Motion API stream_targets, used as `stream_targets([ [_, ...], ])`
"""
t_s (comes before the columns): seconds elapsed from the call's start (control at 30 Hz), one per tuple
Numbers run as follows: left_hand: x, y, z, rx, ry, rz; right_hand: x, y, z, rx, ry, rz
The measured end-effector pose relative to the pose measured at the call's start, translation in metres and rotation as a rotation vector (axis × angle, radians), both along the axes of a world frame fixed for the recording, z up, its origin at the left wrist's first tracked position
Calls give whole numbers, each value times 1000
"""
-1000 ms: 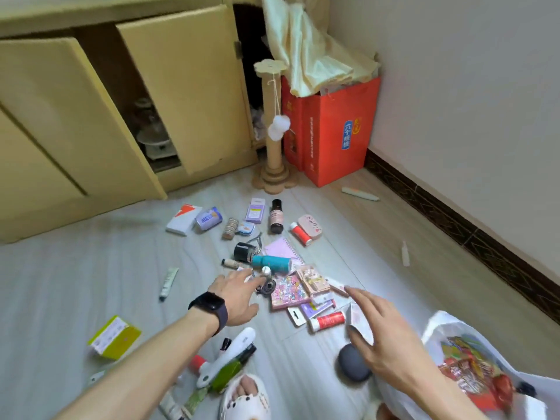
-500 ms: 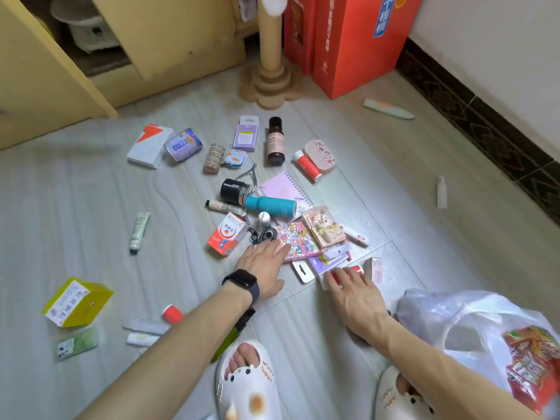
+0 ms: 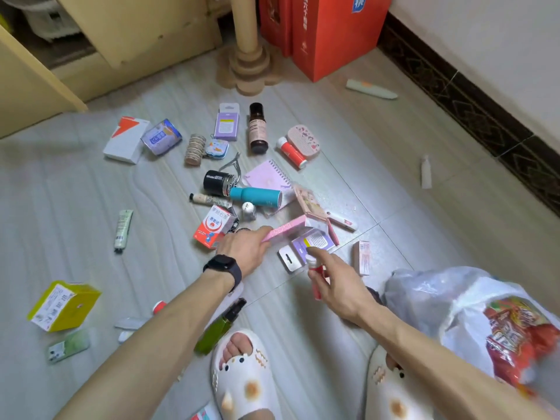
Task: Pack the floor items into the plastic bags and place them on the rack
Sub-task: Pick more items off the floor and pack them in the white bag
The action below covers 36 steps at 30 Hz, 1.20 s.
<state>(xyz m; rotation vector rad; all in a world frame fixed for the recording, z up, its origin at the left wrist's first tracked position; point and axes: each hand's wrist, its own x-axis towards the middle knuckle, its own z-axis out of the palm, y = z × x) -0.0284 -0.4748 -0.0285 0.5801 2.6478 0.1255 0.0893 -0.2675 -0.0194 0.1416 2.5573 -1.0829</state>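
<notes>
Head camera looks down on the gathering step, with loose bits scattered across the floor (image 3: 378, 165) and no rack in sight. Over on the left, the left hand (image 3: 242, 248) has its fingers curled round the edge of a flat pink box (image 3: 286, 231), one end tilted up off the pile. The right hand (image 3: 339, 283) pinches a small red tube (image 3: 316, 272) between thumb and fingers. Just beside it slumps the plastic bag (image 3: 418, 289). Next, I'd say, both finds need swinging over and dropping in.

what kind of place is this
Most likely a room in someone's home, a floor corner by the wall: a low yellow cabinet with its doors open, what looks like a cat scratching post beside red boxes, and the person wears cartoon house slippers.
</notes>
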Motion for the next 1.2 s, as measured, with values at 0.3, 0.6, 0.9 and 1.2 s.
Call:
stream_targets([
  [0.3, 34, -27, 98, 100, 106, 54, 101, 57, 161, -907, 226, -758],
  [0.6, 72, 80, 217, 263, 408, -200, 241, 172, 178, -313, 381, -1223],
  [0.9, 132, 183, 267, 389, 450, -628, 257, 198, 136, 238, 220, -656],
  [1.2, 184, 268, 258, 460, 204, -656, 238, 216, 137, -4, 52, -838],
])
